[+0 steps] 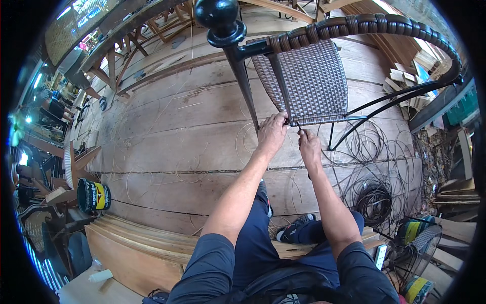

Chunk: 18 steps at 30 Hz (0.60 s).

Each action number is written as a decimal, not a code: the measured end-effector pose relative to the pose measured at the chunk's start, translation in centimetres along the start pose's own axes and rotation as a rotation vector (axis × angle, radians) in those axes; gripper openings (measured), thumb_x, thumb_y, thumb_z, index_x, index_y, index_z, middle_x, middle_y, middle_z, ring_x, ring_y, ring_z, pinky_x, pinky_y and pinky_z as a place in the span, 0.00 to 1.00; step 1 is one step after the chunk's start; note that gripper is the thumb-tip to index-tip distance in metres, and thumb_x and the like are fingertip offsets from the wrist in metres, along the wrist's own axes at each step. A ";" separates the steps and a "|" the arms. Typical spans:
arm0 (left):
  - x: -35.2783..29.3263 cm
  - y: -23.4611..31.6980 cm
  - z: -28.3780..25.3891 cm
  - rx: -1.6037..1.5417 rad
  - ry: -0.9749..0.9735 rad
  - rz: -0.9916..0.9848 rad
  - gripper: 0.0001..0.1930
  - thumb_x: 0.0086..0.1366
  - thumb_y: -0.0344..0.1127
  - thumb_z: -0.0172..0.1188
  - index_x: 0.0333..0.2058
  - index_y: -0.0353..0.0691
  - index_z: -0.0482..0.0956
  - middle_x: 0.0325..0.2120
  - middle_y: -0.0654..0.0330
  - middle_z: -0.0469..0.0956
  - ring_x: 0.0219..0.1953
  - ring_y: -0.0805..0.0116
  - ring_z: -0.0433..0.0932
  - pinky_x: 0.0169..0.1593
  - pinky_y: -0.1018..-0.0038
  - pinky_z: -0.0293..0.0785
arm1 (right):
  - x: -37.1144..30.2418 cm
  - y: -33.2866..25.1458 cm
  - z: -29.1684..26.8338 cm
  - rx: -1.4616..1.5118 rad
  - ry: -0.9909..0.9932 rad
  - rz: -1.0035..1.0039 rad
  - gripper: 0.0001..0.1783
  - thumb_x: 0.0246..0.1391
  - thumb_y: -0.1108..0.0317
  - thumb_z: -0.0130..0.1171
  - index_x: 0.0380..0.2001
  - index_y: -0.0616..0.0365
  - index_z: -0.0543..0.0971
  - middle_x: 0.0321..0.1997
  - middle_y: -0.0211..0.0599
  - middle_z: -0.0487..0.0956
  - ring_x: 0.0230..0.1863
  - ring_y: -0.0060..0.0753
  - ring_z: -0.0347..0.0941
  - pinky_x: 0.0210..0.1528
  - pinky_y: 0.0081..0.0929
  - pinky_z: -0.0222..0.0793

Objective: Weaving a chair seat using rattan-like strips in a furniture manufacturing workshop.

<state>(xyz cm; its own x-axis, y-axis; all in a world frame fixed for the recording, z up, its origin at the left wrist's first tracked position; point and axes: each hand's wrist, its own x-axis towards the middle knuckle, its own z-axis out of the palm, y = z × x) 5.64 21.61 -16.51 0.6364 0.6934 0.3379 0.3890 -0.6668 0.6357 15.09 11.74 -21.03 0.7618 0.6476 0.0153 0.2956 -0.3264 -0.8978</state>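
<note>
A chair with a black metal frame (243,86) and a woven brown wicker panel (309,76) stands in front of me. Its curved top rail (349,28) is wrapped in dark brown strands. My left hand (273,130) closes on the chair at the panel's lower left corner, by a black bar. Just to its right, my right hand (310,147) is closed in a fist below the panel's bound edge. Something thin and dark shows above that fist, reaching up to the edge; its kind is hidden by the fingers.
A tangled coil of dark strands (374,202) lies on the plank floor (167,147) at right. A fan (417,248) stands nearby. Stacked boards (136,253) lie below left, beside a dark bucket (93,195). A wooden bench (109,63) and another person (76,66) are at far left.
</note>
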 end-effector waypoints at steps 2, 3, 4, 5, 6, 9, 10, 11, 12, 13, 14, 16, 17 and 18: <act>-0.1 -0.2 -0.1 -0.009 -0.008 -0.018 0.10 0.50 0.32 0.57 0.34 0.40 0.72 0.31 0.57 0.74 0.39 0.59 0.72 0.42 0.64 0.66 | 0.0 -1.4 0.1 0.161 -0.011 0.060 0.11 0.54 0.65 0.44 0.28 0.61 0.73 0.11 0.28 0.68 0.10 0.20 0.61 0.12 0.21 0.56; -0.2 -0.4 -0.3 0.011 0.012 0.012 0.10 0.50 0.32 0.57 0.34 0.40 0.72 0.32 0.57 0.74 0.39 0.58 0.71 0.42 0.64 0.66 | -0.2 -2.6 -0.3 0.490 -0.130 0.260 0.10 0.54 0.65 0.44 0.28 0.59 0.72 0.10 0.24 0.64 0.08 0.18 0.56 0.10 0.20 0.51; -0.2 -0.5 -0.5 0.032 0.031 0.043 0.10 0.50 0.32 0.57 0.33 0.39 0.72 0.32 0.57 0.74 0.39 0.58 0.71 0.42 0.64 0.66 | -0.5 -3.9 -0.8 0.818 -0.249 0.461 0.08 0.53 0.65 0.44 0.28 0.57 0.71 0.09 0.21 0.60 0.06 0.17 0.51 0.07 0.18 0.45; -0.2 -0.8 -0.4 0.033 0.031 0.041 0.10 0.50 0.32 0.57 0.33 0.39 0.72 0.32 0.57 0.74 0.39 0.58 0.71 0.42 0.64 0.66 | -0.9 -4.7 -0.8 0.888 -0.260 0.520 0.05 0.53 0.66 0.45 0.28 0.54 0.68 0.09 0.18 0.54 0.06 0.15 0.45 0.07 0.16 0.39; -0.2 -1.1 -0.3 0.071 0.012 0.052 0.13 0.50 0.33 0.57 0.37 0.42 0.71 0.33 0.58 0.73 0.40 0.59 0.71 0.43 0.65 0.65 | -1.7 -5.3 -0.9 0.887 -0.262 0.520 0.05 0.53 0.66 0.45 0.28 0.54 0.68 0.09 0.18 0.54 0.06 0.15 0.45 0.07 0.16 0.39; -0.4 -0.7 -0.2 0.111 -0.010 0.073 0.15 0.51 0.33 0.56 0.40 0.44 0.71 0.35 0.58 0.72 0.41 0.61 0.71 0.45 0.65 0.64 | -3.3 -5.8 -1.6 1.005 -0.316 0.544 0.09 0.54 0.62 0.44 0.28 0.55 0.68 0.10 0.19 0.52 0.07 0.15 0.46 0.08 0.16 0.40; -0.1 -0.5 -0.1 0.113 -0.007 0.092 0.15 0.51 0.33 0.56 0.40 0.44 0.71 0.35 0.58 0.72 0.41 0.61 0.70 0.45 0.65 0.64 | -3.5 -6.1 -2.1 1.004 -0.317 0.537 0.09 0.54 0.62 0.44 0.28 0.55 0.68 0.10 0.19 0.52 0.07 0.15 0.46 0.08 0.16 0.40; -0.3 -0.4 -0.2 0.130 -0.011 0.096 0.16 0.51 0.34 0.56 0.41 0.44 0.71 0.36 0.58 0.72 0.42 0.61 0.70 0.45 0.64 0.64 | -4.2 -6.7 -2.5 0.911 -0.347 0.454 0.09 0.54 0.62 0.45 0.28 0.54 0.68 0.10 0.19 0.53 0.08 0.14 0.46 0.09 0.16 0.40; -0.3 -0.8 -0.3 0.131 -0.007 0.094 0.16 0.51 0.34 0.56 0.41 0.44 0.71 0.36 0.58 0.72 0.42 0.61 0.70 0.45 0.64 0.64 | -5.0 -7.3 -3.1 0.817 -0.376 0.370 0.09 0.54 0.62 0.46 0.28 0.54 0.69 0.10 0.20 0.54 0.08 0.14 0.46 0.09 0.16 0.39; -0.3 -1.0 -0.2 0.146 -0.001 0.132 0.18 0.51 0.33 0.56 0.43 0.44 0.69 0.37 0.58 0.72 0.42 0.60 0.70 0.45 0.64 0.64 | -5.5 -7.6 -3.8 0.711 -0.440 0.269 0.09 0.53 0.63 0.49 0.28 0.57 0.72 0.11 0.21 0.56 0.10 0.17 0.50 0.13 0.16 0.48; -0.4 -1.3 -0.2 0.160 0.005 0.170 0.19 0.51 0.33 0.56 0.44 0.44 0.68 0.37 0.57 0.71 0.42 0.60 0.70 0.45 0.64 0.64 | -6.0 -8.1 -4.5 0.706 -0.444 0.265 0.09 0.53 0.63 0.49 0.28 0.57 0.72 0.11 0.21 0.56 0.10 0.17 0.50 0.13 0.16 0.48; -0.5 -1.6 -0.3 0.186 -0.028 0.176 0.21 0.51 0.33 0.55 0.46 0.44 0.65 0.38 0.56 0.70 0.41 0.58 0.70 0.44 0.63 0.65 | -6.6 -9.3 -5.7 0.185 -0.297 -0.274 0.09 0.49 0.66 0.54 0.28 0.61 0.76 0.17 0.30 0.68 0.20 0.24 0.61 0.26 0.23 0.61; -0.6 -1.6 -0.3 0.143 -0.027 0.144 0.18 0.52 0.34 0.54 0.43 0.41 0.66 0.39 0.55 0.70 0.42 0.57 0.70 0.44 0.63 0.65 | -5.9 -9.8 -6.7 0.060 -0.392 -0.346 0.09 0.47 0.68 0.55 0.32 0.60 0.77 0.32 0.36 0.74 0.39 0.30 0.66 0.43 0.27 0.61; -0.7 -1.7 -0.2 0.101 -0.025 0.112 0.15 0.52 0.34 0.52 0.40 0.39 0.67 0.39 0.54 0.69 0.43 0.56 0.69 0.44 0.63 0.64 | -5.7 -10.2 -6.9 0.054 -0.392 -0.351 0.09 0.47 0.68 0.55 0.32 0.60 0.77 0.32 0.36 0.74 0.39 0.30 0.66 0.43 0.27 0.61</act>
<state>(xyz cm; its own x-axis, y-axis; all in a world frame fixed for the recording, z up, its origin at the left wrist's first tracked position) 4.38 22.37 -17.66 0.6955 0.6071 0.3842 0.3789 -0.7643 0.5219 11.72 6.68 -8.94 0.3461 0.9240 0.1627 0.4563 -0.0143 -0.8897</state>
